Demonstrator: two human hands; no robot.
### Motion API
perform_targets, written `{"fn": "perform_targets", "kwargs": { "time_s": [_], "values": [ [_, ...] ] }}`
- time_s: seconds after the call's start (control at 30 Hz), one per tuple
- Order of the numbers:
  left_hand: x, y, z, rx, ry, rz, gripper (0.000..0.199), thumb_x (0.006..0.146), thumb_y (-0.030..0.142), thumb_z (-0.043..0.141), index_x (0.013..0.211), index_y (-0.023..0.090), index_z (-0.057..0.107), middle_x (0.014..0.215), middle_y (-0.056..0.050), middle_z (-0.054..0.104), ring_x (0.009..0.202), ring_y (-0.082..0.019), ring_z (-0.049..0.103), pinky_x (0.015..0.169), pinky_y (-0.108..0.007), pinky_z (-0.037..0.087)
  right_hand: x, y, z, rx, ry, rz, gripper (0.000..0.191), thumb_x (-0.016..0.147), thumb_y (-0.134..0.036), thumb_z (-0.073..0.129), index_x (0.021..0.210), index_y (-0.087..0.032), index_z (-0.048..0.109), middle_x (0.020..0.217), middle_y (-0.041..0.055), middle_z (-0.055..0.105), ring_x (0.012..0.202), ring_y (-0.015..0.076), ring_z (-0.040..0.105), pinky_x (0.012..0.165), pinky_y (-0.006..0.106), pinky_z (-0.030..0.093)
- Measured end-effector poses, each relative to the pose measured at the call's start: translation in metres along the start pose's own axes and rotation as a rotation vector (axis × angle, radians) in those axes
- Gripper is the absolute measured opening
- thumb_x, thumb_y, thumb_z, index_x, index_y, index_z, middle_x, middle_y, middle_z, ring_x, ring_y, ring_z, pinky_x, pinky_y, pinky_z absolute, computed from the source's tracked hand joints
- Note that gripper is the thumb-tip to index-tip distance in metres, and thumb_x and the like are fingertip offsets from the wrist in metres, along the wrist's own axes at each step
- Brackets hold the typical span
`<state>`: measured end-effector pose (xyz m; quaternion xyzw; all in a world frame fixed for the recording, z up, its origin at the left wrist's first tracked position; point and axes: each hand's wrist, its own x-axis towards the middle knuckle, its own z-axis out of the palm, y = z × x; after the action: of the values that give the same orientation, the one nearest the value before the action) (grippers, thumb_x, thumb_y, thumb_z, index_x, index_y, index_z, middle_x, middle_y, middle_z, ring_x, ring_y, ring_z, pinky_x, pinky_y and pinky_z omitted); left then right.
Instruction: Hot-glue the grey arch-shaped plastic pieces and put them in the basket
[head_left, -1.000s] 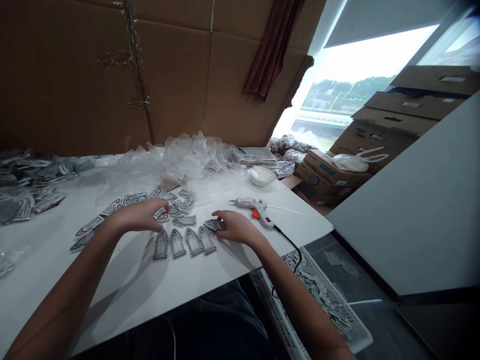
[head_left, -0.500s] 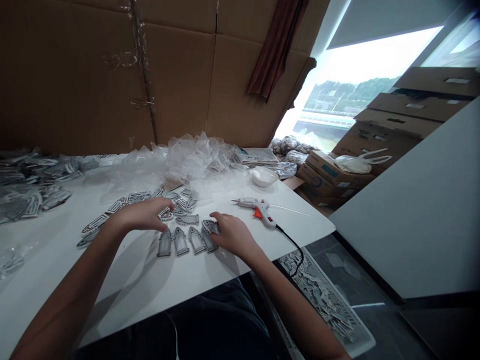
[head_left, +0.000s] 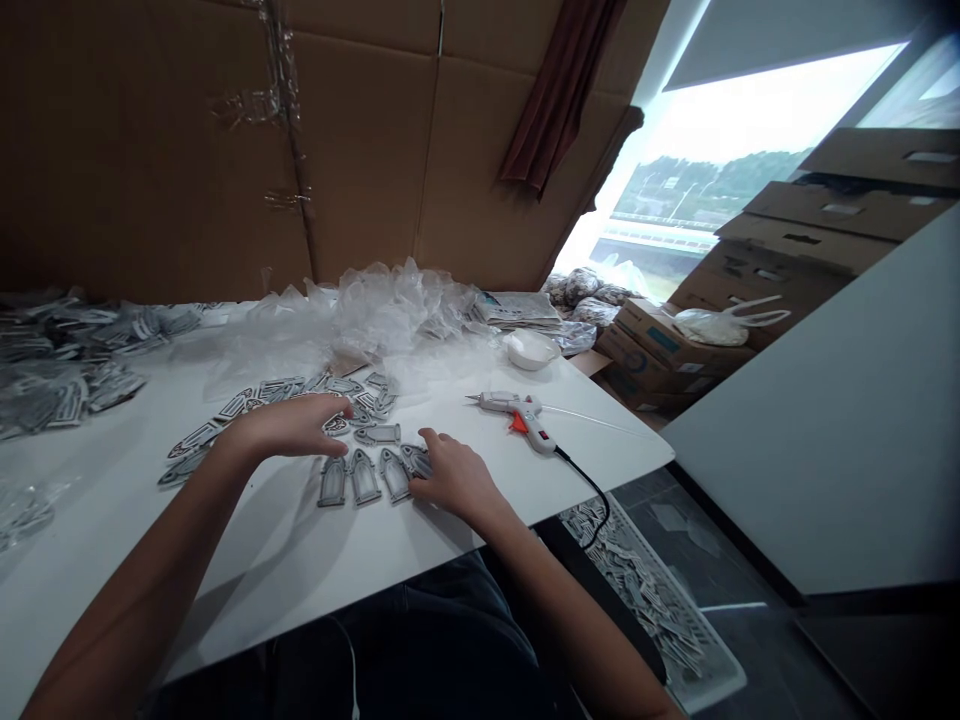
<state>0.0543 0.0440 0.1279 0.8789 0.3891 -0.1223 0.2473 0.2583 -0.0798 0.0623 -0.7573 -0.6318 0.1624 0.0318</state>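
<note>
Several grey arch-shaped pieces stand in a row on the white table. My right hand is at the row's right end, its thumb and fingers on a grey piece that it partly hides. My left hand hovers over the row's left end, thumb and fingers apart, near the leftmost arch piece. One more arch piece lies sideways above the row. Behind my left hand is a loose pile of similar pieces, some with reddish-brown patterns.
A glue gun with an orange trigger and black cable lies to the right. Behind are clear plastic bags and a white bowl. More pieces lie far left and in a crate below the table's right edge.
My right hand has shifted slightly left and covers more of the piece at the row's right end. My left hand has barely moved. The view has shifted slightly.
</note>
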Motion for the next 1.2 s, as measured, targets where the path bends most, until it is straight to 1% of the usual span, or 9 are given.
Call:
{"fn": "perform_targets", "kwargs": {
  "time_s": [0.13,0.27,0.37,0.5,0.6,0.73,0.9,1.07,1.2],
  "values": [
    [0.002,-0.002,0.003,-0.009,0.019,0.016,0.056,0.076,0.045,0.057,0.127,0.022,0.055,0.138,-0.007,0.054,0.123,-0.027,0.052,0.098,-0.031,0.042,0.002,-0.002,0.002,-0.016,-0.004,0.011,0.062,0.074,-0.034,0.06,0.132,-0.019,0.046,0.113,0.0111,0.061,0.096,0.0251,0.061,0.069,0.027,0.037],
    [0.004,-0.002,0.004,0.021,0.014,0.002,0.055,0.075,0.044,0.058,0.125,0.022,0.055,0.135,-0.007,0.056,0.12,-0.026,0.054,0.093,-0.03,0.044,0.006,-0.002,0.003,-0.026,0.001,0.025,0.051,0.075,-0.028,0.057,0.124,-0.017,0.051,0.112,0.0128,0.06,0.094,0.0247,0.06,0.068,0.027,0.036],
    [0.004,0.001,0.005,0.033,0.0,-0.013,0.052,0.076,0.043,0.058,0.124,0.023,0.055,0.133,-0.006,0.057,0.118,-0.026,0.055,0.091,-0.03,0.044,0.009,-0.004,0.0,-0.012,0.017,0.012,0.046,0.077,-0.029,0.055,0.121,-0.016,0.051,0.111,0.0123,0.059,0.096,0.0235,0.059,0.07,0.027,0.037],
    [0.005,0.003,0.005,0.045,-0.002,-0.025,0.051,0.076,0.041,0.059,0.124,0.023,0.055,0.134,-0.006,0.057,0.119,-0.026,0.055,0.091,-0.03,0.044,0.011,-0.018,-0.001,0.01,0.027,-0.051,0.043,0.078,-0.037,0.055,0.117,-0.017,0.051,0.109,0.0098,0.06,0.096,0.0221,0.059,0.072,0.027,0.039],
    [0.006,0.002,0.005,0.061,0.005,-0.029,0.05,0.076,0.039,0.059,0.123,0.022,0.056,0.133,-0.007,0.057,0.119,-0.027,0.056,0.09,-0.03,0.044,0.012,-0.032,0.006,0.004,0.005,-0.077,0.041,0.077,-0.036,0.056,0.112,-0.015,0.052,0.109,0.0119,0.059,0.094,0.0238,0.06,0.072,0.029,0.041],
    [0.01,0.0,0.009,0.088,-0.007,-0.045,0.05,0.076,0.037,0.058,0.123,0.022,0.055,0.13,-0.008,0.058,0.114,-0.027,0.057,0.089,-0.031,0.045,0.014,-0.043,0.016,-0.013,-0.022,-0.082,0.046,0.075,-0.036,0.058,0.115,-0.014,0.051,0.111,0.0143,0.058,0.094,0.0258,0.062,0.071,0.03,0.044],
    [0.02,0.003,0.021,0.119,-0.065,-0.053,0.052,0.074,0.036,0.059,0.122,0.019,0.056,0.126,-0.011,0.06,0.11,-0.027,0.06,0.088,-0.031,0.047,0.019,-0.041,0.018,-0.046,-0.034,-0.08,0.051,0.073,-0.036,0.062,0.117,-0.014,0.049,0.111,0.0139,0.057,0.093,0.0268,0.063,0.069,0.03,0.044],
    [0.028,0.016,0.032,0.137,-0.125,-0.063,0.058,0.076,0.048,0.059,0.124,0.017,0.056,0.124,-0.011,0.061,0.107,-0.027,0.061,0.086,-0.033,0.049,0.032,-0.029,0.007,-0.093,0.021,-0.099,0.049,0.076,-0.037,0.061,0.117,-0.015,0.048,0.112,0.0125,0.057,0.094,0.0239,0.062,0.069,0.027,0.043],
    [0.028,0.026,0.043,0.146,-0.11,-0.115,0.065,0.078,0.062,0.053,0.122,0.014,0.056,0.122,-0.015,0.061,0.106,-0.03,0.062,0.089,-0.037,0.05,0.055,-0.021,-0.007,-0.148,0.055,-0.263,0.05,0.076,-0.034,0.061,0.122,-0.017,0.047,0.119,0.0106,0.056,0.099,0.0217,0.061,0.072,0.026,0.043]
  ]
}}
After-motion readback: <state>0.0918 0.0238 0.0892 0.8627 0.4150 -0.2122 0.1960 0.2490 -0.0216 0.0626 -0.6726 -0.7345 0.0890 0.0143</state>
